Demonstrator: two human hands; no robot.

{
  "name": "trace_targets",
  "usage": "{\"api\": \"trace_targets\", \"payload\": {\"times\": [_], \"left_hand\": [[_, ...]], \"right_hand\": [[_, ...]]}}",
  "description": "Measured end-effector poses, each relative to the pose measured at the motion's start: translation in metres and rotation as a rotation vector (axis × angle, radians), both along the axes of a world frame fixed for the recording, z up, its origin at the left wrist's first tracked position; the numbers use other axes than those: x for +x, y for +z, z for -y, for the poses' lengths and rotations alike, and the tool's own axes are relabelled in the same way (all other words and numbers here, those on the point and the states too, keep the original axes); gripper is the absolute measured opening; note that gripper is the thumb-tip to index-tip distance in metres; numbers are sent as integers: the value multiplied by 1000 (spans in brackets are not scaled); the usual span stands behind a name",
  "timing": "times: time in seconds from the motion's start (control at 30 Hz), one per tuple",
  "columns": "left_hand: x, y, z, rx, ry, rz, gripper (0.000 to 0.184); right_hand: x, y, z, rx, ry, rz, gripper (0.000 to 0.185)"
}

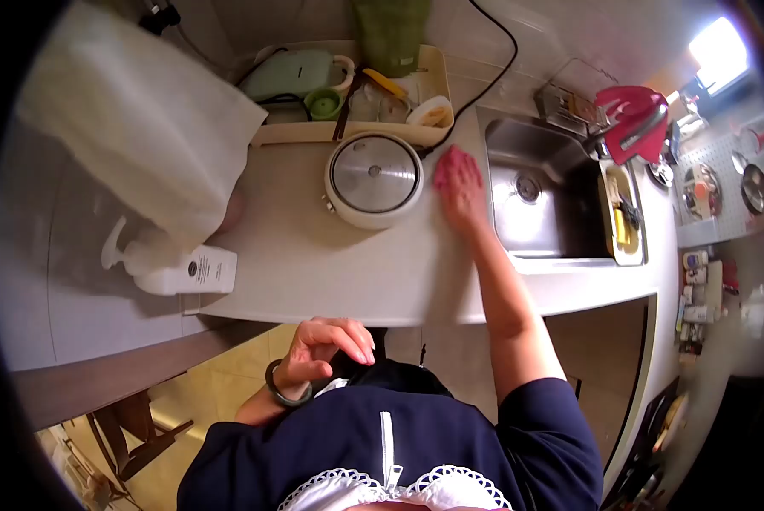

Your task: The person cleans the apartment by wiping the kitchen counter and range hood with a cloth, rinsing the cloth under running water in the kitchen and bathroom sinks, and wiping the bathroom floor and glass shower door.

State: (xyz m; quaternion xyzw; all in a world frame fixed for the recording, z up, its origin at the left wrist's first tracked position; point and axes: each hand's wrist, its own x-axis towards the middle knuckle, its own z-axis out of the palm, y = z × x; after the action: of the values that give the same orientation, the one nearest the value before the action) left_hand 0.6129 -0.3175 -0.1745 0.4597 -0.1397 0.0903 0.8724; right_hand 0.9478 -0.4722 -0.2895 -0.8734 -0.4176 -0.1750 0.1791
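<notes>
Cloth (442,175) under right hand's (464,198) flat fingers (461,176) is seemingly wiping beside cooker (374,175), next needing steady pressure; left hand (320,347) is hanging half-curled, empty.

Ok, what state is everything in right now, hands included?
Left hand: nothing visible in it, fingers loosely curled
Right hand: over the pink cloth
Pink cloth: bunched on the counter
Round white appliance: lid on
Sink: no standing water visible
Tap: no flow visible
</notes>
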Motion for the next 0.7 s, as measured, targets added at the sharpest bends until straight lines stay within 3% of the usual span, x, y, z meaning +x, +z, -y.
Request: {"api": "trace_targets", "payload": {"times": [0.1,0.17,0.2,0.23,0.3,0.4,0.5,0.7], "left_hand": [[31,11,5,-3,28,-23,41],[40,13,10,29,46,-86,42],[43,13,14,49,60,-106,42],[48,10,19,50,67,-121,42],[57,3,31,60,133,-157,43],[76,0,54,35,158,-148,42],[99,9,94,0,183,-81,42],[121,23,216,-29,277,-44,43]], "right_hand": [[97,-1,-2,62,51,182,43],[146,18,-3,-2,185,-31,37],[158,13,-2,167,250,109,35],[164,5,3,170,255,95,35],[151,9,14,272,290,-313,42],[103,-1,59,235,290,-140,47],[34,22,117,90,299,-338,57],[-35,64,248,-143,491,-495,40]]}}
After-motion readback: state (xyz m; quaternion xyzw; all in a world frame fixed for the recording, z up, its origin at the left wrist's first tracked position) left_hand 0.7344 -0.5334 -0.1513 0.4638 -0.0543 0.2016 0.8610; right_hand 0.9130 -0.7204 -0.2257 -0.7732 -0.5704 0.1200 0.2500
